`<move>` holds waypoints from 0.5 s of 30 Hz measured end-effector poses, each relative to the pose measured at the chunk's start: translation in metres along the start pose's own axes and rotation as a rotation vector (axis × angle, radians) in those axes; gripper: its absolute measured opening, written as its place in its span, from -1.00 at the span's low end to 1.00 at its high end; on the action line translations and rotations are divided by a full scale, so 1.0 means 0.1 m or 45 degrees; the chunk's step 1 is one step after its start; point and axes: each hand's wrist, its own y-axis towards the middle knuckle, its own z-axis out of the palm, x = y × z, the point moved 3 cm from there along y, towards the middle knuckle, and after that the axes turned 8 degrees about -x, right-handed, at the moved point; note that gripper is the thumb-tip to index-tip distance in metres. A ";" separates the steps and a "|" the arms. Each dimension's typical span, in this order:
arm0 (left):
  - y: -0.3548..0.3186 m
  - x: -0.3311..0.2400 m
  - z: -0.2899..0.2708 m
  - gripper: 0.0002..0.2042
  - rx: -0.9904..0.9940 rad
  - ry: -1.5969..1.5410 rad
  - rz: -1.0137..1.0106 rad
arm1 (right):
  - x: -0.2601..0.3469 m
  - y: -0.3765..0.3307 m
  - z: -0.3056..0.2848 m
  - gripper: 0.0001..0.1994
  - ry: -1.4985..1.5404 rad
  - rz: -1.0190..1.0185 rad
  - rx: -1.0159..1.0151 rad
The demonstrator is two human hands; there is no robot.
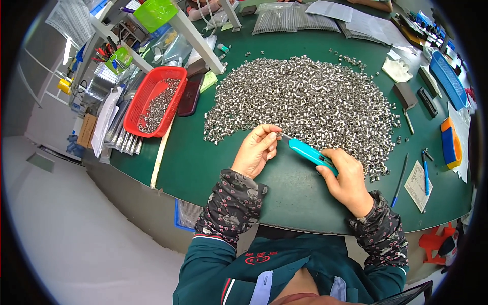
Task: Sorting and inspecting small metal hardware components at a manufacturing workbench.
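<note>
My right hand (pixel 345 178) is wrapped round a teal utility knife (pixel 308 151), its blade pointing up and left. At the blade's tip my left hand (pixel 257 150) pinches a small metal ring (pixel 278 135) between thumb and fingers; the fingers partly hide it. Blade and ring look to be touching or nearly so. Just beyond both hands spreads a wide heap of small shiny metal rings (pixel 300 96) on the green table (pixel 290 190).
A red plastic basket (pixel 133 118) with some rings stands at the left, beside a dark phone-like case (pixel 190 95). At the right lie a blue-and-orange tape dispenser (pixel 450 143), pens (pixel 400 180), a paper slip (pixel 418 187) and a blue basket (pixel 447 79). Plastic bags (pixel 290 19) lie at the back.
</note>
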 end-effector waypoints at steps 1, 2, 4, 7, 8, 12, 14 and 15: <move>0.00 0.00 0.00 -0.88 0.015 0.004 0.007 | 0.00 0.00 0.00 -0.78 0.002 0.001 0.000; 0.00 0.00 -0.01 -0.88 0.016 0.004 0.004 | -0.01 0.00 0.01 -0.78 0.024 0.009 0.007; 0.00 0.02 -0.03 -0.89 0.038 0.026 0.008 | -0.01 -0.01 0.02 -0.79 0.047 0.018 0.014; 0.00 0.02 -0.02 -0.89 0.065 0.023 0.019 | -0.02 -0.02 0.02 -0.80 0.061 0.090 0.068; 0.00 0.03 -0.02 -0.89 0.066 0.022 0.016 | -0.03 -0.02 0.03 -0.80 0.110 0.102 0.074; -0.01 0.02 0.00 -0.89 0.009 0.067 0.056 | -0.03 0.00 0.02 -0.81 0.158 0.162 0.133; -0.01 0.02 -0.01 -0.89 -0.004 0.078 0.062 | -0.04 -0.01 0.02 -0.80 0.125 0.114 0.109; -0.01 0.02 -0.01 -0.89 0.011 0.084 0.055 | -0.03 0.00 0.02 -0.80 0.091 0.066 0.084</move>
